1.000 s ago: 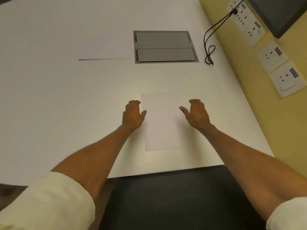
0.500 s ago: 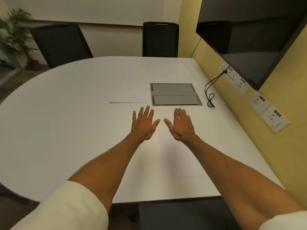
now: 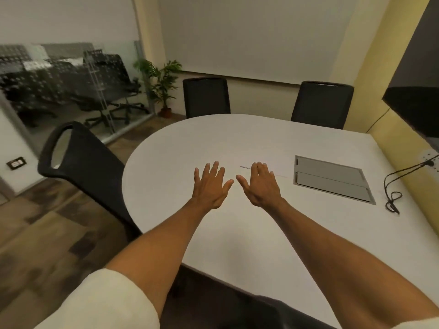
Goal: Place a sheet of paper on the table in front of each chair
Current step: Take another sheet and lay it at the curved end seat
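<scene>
Both arms reach forward over the white counter (image 3: 178,150). The left hand (image 3: 210,186) and right hand (image 3: 261,186) are palm down, fingers straight and spread, grasping nothing; whether they touch the surface is unclear. A sheet of paper (image 3: 276,166) lies just beyond the right fingertips, white on white, shown only by its thin dark near edge, which that hand partly hides. Its far outline cannot be made out.

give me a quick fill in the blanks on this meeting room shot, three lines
1. The left hand and the right hand hold ____.
2. The grey hatch set into the table lies nearer the ____ hand.
3. The cable lying beyond the grey hatch is coloured ____.

Missing words: nothing; right; black
</scene>
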### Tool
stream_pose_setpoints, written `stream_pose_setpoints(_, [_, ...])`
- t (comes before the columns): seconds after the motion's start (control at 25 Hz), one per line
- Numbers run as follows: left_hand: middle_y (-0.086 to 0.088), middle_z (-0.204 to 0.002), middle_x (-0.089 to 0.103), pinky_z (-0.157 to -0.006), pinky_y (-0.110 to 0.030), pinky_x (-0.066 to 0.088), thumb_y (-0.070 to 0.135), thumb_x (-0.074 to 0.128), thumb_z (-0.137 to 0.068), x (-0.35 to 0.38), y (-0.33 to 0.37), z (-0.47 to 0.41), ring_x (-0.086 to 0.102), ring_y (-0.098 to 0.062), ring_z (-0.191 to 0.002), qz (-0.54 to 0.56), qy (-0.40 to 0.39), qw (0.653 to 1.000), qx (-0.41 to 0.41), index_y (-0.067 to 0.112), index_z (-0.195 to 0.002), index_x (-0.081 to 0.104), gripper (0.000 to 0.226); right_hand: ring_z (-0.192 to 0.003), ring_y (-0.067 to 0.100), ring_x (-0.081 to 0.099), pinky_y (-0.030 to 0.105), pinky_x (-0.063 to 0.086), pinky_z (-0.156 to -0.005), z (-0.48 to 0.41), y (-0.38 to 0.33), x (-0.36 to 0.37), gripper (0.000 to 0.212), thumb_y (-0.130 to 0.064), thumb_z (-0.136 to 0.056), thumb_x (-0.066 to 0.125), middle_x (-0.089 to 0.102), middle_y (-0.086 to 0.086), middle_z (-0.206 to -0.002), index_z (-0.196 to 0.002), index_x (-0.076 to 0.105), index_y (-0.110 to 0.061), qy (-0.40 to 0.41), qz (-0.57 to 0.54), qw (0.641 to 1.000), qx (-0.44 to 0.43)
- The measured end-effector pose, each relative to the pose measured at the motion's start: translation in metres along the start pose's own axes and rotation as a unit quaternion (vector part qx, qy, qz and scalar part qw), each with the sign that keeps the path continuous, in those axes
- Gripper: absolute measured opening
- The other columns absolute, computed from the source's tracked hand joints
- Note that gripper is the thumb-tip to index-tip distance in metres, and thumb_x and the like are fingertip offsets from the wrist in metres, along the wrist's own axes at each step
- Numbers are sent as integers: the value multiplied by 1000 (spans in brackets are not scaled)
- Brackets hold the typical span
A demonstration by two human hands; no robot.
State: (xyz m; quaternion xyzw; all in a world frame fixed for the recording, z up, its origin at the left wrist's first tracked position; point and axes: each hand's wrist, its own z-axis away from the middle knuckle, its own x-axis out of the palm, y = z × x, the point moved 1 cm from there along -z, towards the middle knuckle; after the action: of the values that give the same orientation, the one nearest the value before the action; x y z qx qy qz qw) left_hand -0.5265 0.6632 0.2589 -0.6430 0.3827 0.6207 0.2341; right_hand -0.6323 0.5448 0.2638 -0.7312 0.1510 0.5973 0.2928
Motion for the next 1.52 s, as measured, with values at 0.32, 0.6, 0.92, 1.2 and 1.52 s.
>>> stream_pose_setpoints(0.32, [-3,-163,7,-118,-54,-4,55,19,-98,-60,-208,28,3,-27,-151,-33,54,989,-132,24,-153,15,62,-141,32,29,48,25,-116,-61,-210,46,75,-59,-96,20,31,15,-153,-145,27,-3,-13,-3,991,-133])
stream_pose_setpoints(0.6, [-4,-162,14,-116,-54,-11,54,22,-98,-111,-369,33,7,-24,-151,-50,86,973,-209,21,-151,22,62,-143,31,25,48,21,-116,-124,-383,82,78,-63,-94,19,29,14,-154,-146,26,-5,15,5,977,-212])
stream_pose_setpoints(0.92, [-3,-162,12,-116,-55,-11,53,23,-98,-147,-500,-1,7,-24,-151,-60,83,961,-256,23,-152,19,62,-135,29,35,46,27,-112,-197,-509,106,75,-62,-95,21,41,13,-143,-141,33,-5,40,-8,963,-265])
stream_pose_setpoints(1.2, [-3,-162,15,-117,-54,-9,52,25,-99,-147,-599,-83,8,-25,-150,-44,81,962,-256,23,-151,21,60,-144,29,23,48,18,-118,-300,-581,145,78,-62,-94,21,32,12,-152,-147,25,-5,15,-19,963,-269])
stream_pose_setpoints(1.52, [-5,-161,17,-117,-55,-7,50,28,-99,-150,-694,-198,10,-27,-150,-27,73,967,-243,22,-151,22,59,-143,29,26,48,17,-118,-429,-641,174,78,-63,-94,21,33,14,-150,-145,28,-4,-4,-17,967,-253])
